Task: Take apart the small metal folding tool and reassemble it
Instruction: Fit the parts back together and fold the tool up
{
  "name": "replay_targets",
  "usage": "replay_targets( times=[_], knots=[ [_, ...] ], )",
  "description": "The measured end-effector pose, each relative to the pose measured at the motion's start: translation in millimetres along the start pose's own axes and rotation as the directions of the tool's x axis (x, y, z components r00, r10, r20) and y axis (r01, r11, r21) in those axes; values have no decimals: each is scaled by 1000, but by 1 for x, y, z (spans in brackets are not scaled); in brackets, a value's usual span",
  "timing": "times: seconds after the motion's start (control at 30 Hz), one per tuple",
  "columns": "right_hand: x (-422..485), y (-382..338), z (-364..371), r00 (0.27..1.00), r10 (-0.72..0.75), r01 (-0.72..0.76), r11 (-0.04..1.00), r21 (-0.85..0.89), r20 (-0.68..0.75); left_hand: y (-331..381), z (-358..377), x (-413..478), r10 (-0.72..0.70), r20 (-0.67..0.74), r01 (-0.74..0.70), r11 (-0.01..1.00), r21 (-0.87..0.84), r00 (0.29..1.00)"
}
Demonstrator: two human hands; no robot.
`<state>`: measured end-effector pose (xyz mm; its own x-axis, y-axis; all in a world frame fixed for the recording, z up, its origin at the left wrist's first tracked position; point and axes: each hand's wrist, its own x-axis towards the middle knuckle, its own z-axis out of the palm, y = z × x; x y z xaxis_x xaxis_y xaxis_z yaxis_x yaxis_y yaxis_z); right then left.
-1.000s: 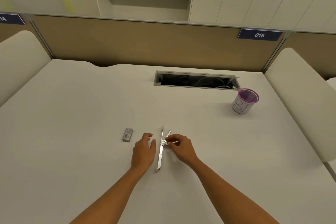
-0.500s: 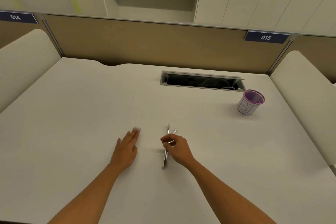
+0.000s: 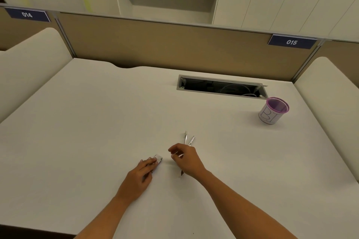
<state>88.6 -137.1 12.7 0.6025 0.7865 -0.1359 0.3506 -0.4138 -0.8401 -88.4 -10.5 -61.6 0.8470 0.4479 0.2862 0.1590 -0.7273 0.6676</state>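
The metal folding tool (image 3: 186,138) lies on the white desk (image 3: 97,122) as thin silver strips spread in a narrow V, running towards me under my right hand (image 3: 187,160). That hand hovers over the strips with thumb and fingers pinched on a thin silver piece. A small grey rectangular metal piece (image 3: 158,159) lies to the left. My left hand (image 3: 142,173) rests flat on the desk with its fingertips on that piece, covering most of it.
A white cup with a purple rim (image 3: 273,110) stands at the right. An open cable slot (image 3: 221,87) is sunk into the desk behind the tool. A tan partition (image 3: 155,44) closes off the far edge, and padded dividers stand at both sides.
My left hand left the strips, reached left to the small grey piece and now drags it back towards the tool. My right hand stayed pinched over the strips.
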Motion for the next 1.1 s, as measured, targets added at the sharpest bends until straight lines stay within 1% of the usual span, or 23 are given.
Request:
replay_targets(
  times=[0.13,0.23,0.3,0.4,0.57,0.83,1.0,1.1],
  knots=[
    [2,-4,7,998,-42,48,981,-187,39,-3,0,-2,15,-15,-15,1000,-6,1000],
    [4,-7,9,997,-76,82,931,-355,30,-1,-1,-1,-13,-28,12,999,-32,1000],
    [5,-10,11,995,-94,103,901,-422,40,-1,-2,0,-19,-43,17,999,-48,999],
    [5,-11,14,992,-109,123,883,-453,56,-1,-2,0,-5,-60,2,998,-58,998],
    [6,-11,22,987,-101,151,852,-501,126,-3,-2,0,-11,-57,6,996,-84,998],
    [15,-13,28,992,-76,121,799,-588,102,-5,-1,-1,-16,-55,12,997,-81,998],
    [20,-12,29,988,-103,150,747,-647,111,-5,-1,0,-1,-47,-3,997,-73,999],
    [23,-14,34,989,-94,145,756,-639,113,-5,-2,0,6,-48,-9,998,-70,999]
  ],
)
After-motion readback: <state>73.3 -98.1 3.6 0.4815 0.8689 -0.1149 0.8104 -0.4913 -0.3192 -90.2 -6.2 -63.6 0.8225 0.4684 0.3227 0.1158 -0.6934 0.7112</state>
